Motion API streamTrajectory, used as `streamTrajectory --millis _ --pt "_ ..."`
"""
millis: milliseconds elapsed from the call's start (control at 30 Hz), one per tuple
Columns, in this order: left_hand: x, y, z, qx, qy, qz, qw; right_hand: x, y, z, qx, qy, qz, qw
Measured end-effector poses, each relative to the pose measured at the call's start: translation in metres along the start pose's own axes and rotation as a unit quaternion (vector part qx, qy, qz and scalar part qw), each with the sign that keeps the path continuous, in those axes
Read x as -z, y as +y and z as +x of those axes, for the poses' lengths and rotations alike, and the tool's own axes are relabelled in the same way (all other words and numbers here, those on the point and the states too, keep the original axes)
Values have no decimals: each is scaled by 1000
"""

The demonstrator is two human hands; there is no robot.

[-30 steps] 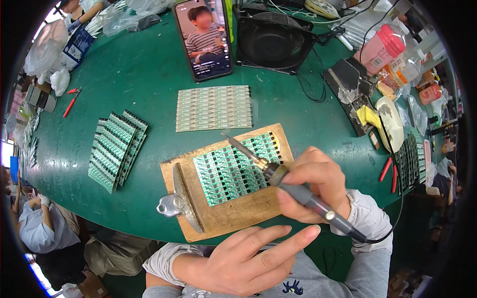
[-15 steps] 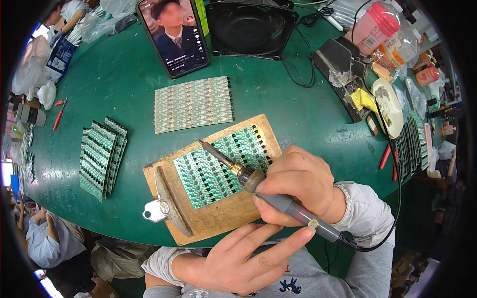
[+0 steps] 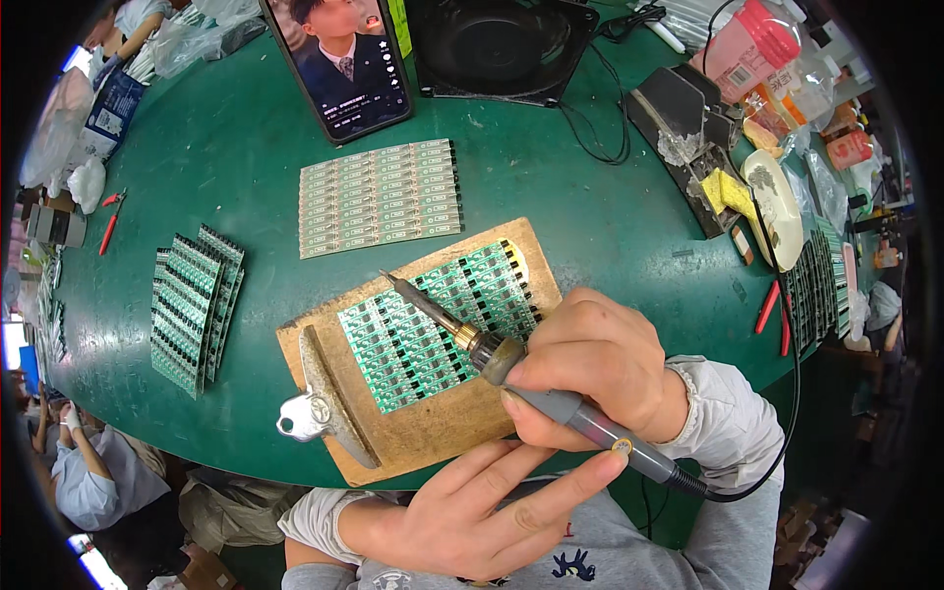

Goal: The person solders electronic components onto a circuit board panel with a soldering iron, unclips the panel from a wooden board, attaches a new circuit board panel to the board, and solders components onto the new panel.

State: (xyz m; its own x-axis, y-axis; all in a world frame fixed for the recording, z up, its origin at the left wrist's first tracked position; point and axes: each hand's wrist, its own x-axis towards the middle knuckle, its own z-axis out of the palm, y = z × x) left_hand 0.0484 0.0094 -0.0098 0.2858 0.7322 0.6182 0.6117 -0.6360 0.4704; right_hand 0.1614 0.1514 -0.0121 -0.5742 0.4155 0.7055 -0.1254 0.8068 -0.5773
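A soldering iron (image 3: 575,408) with a grey handle and a dark metal tip is gripped in my right hand (image 3: 605,364). Its tip points up and left, over the far edge of a brown clipboard (image 3: 442,442). On that board lies a green circuit-board panel (image 3: 393,339) with rows of small dark parts, partly hidden behind the iron. My left hand (image 3: 487,516) rests below the board's near edge, fingers outstretched and holding nothing; its index fingertip is at the rear of the iron's handle. The clipboard's silver clip (image 3: 307,417) is on the left.
A pale panel (image 3: 379,197) lies beyond the clipboard, and stacked green panels (image 3: 187,315) sit left. A phone (image 3: 344,69) and a black fan (image 3: 501,49) stand at the back. A black holder with a yellow sponge (image 3: 728,192) is right; the iron's cord (image 3: 793,393) loops nearby.
The whole view has shifted slightly, so the table things sit a little higher and further left. Both hands and the iron keep nearly the same pose.
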Motion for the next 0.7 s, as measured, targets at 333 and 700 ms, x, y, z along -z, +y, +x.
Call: streamTrajectory --millis 333,700 --pt "13 -2 -5 52 56 43 996 6 -3 7 -5 1 21 1000" --pt "24 -4 -2 222 43 42 973 6 -18 11 -85 -48 60 993"
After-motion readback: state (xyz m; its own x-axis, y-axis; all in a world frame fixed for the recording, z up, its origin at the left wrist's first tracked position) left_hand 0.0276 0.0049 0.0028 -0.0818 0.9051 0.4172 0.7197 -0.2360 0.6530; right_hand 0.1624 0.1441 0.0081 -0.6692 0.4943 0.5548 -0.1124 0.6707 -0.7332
